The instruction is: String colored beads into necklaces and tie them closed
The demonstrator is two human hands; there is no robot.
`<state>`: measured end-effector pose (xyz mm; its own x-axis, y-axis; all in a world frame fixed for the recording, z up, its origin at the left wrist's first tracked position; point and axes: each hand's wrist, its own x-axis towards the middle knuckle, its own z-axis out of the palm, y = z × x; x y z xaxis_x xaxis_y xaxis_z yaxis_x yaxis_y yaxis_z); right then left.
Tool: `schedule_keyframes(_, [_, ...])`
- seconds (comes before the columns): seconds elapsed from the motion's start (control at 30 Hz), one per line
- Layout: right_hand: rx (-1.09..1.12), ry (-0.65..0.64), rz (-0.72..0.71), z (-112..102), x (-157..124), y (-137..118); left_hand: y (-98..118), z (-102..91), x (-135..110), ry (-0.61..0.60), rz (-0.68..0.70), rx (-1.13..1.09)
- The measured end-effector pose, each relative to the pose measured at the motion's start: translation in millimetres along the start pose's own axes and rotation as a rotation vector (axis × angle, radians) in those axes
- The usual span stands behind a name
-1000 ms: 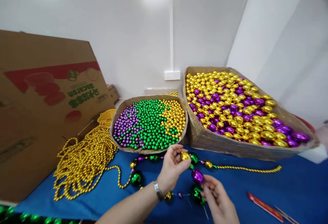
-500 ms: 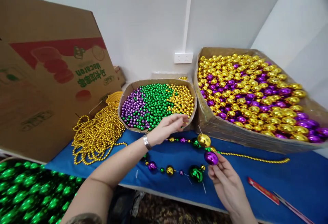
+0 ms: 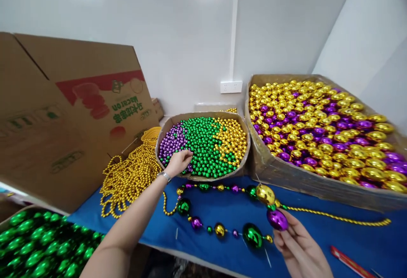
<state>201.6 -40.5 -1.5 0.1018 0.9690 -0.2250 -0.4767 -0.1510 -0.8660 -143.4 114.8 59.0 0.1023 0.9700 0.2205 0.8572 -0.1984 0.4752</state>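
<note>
My left hand [image 3: 179, 162] is over the front left of a low box [image 3: 203, 179] of small purple, green and gold beads. Its fingers are pinched together, and what they hold, if anything, is too small to make out. Between the thumb and fingers of my right hand [image 3: 297, 242] is a large shiny purple bead [image 3: 277, 219]. A big gold bead [image 3: 265, 194] touches it, with a thin pin or wire end sticking up. Joined to these, a beaded necklace [image 3: 219, 229] of green, gold and purple beads lies in a loop on the blue cloth [image 3: 219, 208].
At right stands a large box [image 3: 286, 176] of big gold and purple beads. Gold bead strands [image 3: 130, 180] are heaped at left before a cardboard carton [image 3: 104, 142]. Large green beads [image 3: 41, 244] fill the lower left. A red packet [image 3: 349, 262] lies at lower right.
My left hand has moved left across the bead box, from its gold side to the purple and green border, and its fingers have closed. My right hand still holds the purple bead. The view has tilted up.
</note>
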Motion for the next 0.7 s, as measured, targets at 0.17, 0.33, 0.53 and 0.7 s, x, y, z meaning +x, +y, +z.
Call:
schedule_keyframes(0.17, [-0.021, 0.009, -0.006, -2.5, -2.0, 0.3, -11.8, -2.2, -4.1, -0.121, -0.030, 0.207])
schedule_keyframes(0.33, [0.000, 0.031, 0.034, -3.3, -3.4, -0.6, -22.1, -9.9, -6.4, -0.238, -0.037, 0.339])
schedule_keyframes(0.53, [-0.019, 0.006, 0.036, 0.5, -2.5, 0.3, -15.3, 0.2, -7.5, -0.353, -0.010, 0.445])
schedule_keyframes(0.7, [-0.029, -0.030, -0.015, -0.1, -2.2, 5.3, -11.5, 12.4, -3.4, -0.388, -0.038, 0.508])
